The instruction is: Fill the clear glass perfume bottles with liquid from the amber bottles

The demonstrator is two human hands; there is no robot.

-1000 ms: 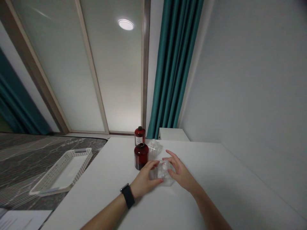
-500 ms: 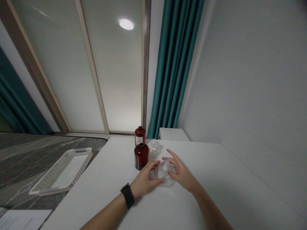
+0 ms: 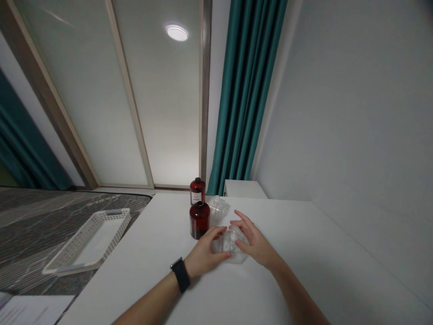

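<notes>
A small clear plastic bottle stands on the white table between my two hands. My left hand, a dark watch on its wrist, clasps the bottle's left side with thumb and fingers. My right hand grips the bottle's top and right side with thumb and lower fingers, while its upper fingers stick out. Just behind stand a dark red bottle, a second red bottle with a label and another clear bottle.
A white perforated basket lies on a dark patterned surface to the left of the table. A teal curtain hangs behind, with a white wall on the right. A sheet of paper shows at the lower left.
Both hands stay on the clear bottle. My right hand's fingers have shifted slightly around its top; nothing else has moved.
</notes>
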